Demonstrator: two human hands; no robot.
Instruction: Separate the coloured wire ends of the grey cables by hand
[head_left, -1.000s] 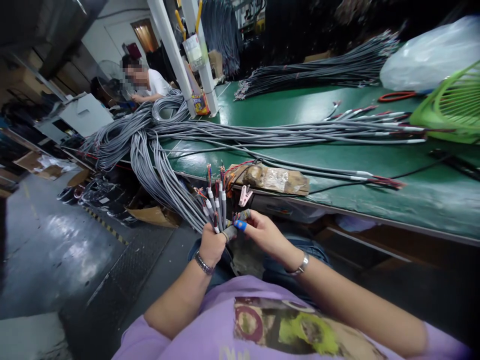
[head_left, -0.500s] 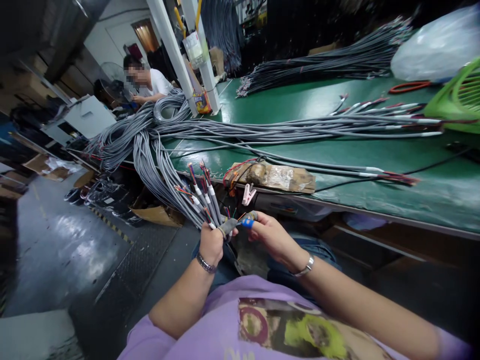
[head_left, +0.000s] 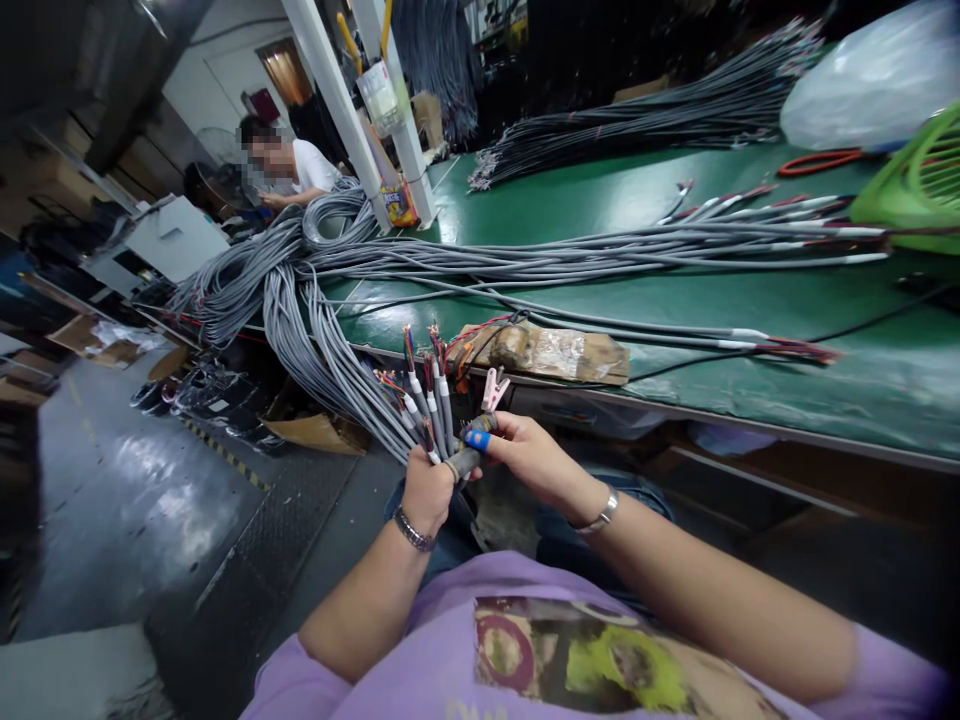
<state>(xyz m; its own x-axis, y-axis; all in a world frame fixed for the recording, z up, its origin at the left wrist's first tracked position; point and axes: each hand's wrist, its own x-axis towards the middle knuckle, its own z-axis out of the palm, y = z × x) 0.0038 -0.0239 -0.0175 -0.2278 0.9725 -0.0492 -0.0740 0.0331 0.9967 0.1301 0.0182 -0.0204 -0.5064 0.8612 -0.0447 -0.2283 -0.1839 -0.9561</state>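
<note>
Left hand (head_left: 424,492) clenched round grey cable ends (head_left: 429,398), which stand up and away; right hand (head_left: 529,460), touching alongside, pinches them from the right.

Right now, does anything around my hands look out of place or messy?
Yes: the gray cables sag in a loose tangle over the near edge of the green table toward the floor. The cable ends in your left hand fan out unevenly, coloured wires splayed; your right hand touches them.
</note>
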